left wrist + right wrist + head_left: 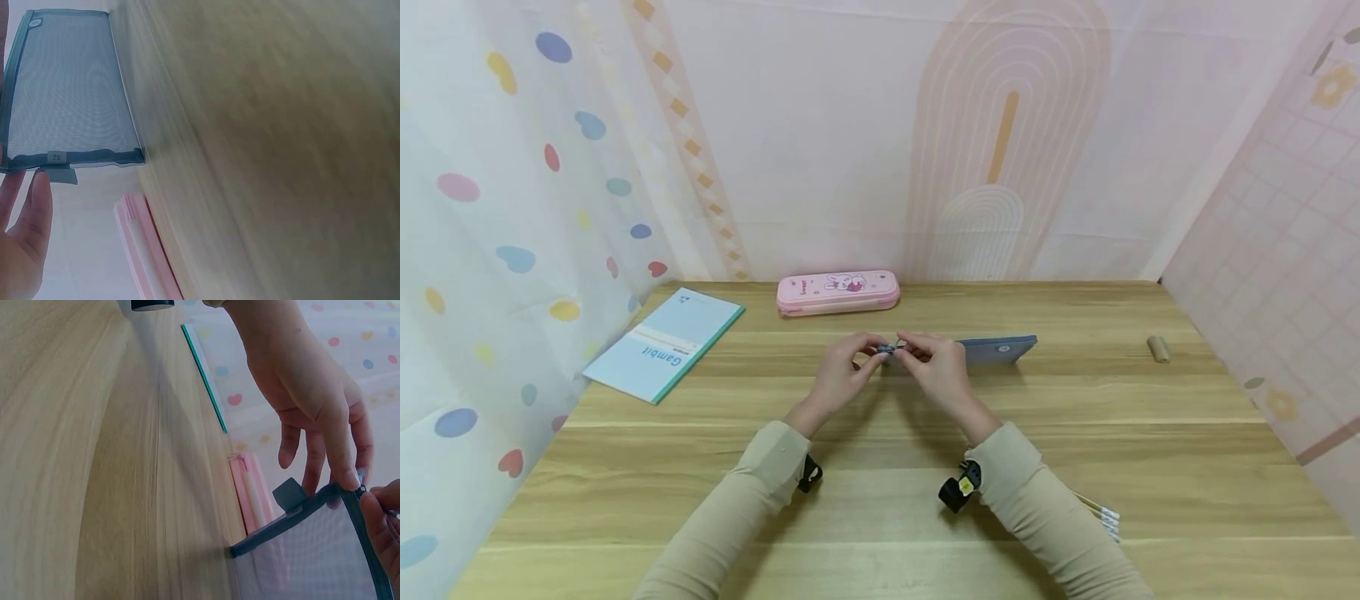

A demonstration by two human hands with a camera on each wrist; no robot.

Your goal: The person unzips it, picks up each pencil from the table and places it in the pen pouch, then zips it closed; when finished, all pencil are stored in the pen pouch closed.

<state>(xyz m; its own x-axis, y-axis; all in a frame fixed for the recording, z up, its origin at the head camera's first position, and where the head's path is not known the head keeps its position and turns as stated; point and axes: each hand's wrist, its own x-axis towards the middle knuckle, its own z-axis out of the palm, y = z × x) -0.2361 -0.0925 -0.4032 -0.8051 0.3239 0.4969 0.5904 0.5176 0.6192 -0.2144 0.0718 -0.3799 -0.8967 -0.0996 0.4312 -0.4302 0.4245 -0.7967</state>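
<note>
A blue-grey mesh zipper pouch [996,353] stands on its long edge on the table, its zipped edge up. My left hand [842,371] pinches its top left corner between thumb and fingertips. Close beside it, my right hand [942,375] pinches the zipper at that same corner; the small pull is mostly covered by the fingers. The left wrist view shows the see-through mesh [69,94] and a small tag [57,157] marked 25 on the short side. A fabric tab [290,494] sticks out from that side in the right wrist view.
Behind my hands lies a pink pencil case [838,293] with a bunny print. A pale blue notebook [666,343] lies at the left edge. To the far right is a small tan cylinder [1159,349]. Several pencils [1107,517] show partly from under my right sleeve.
</note>
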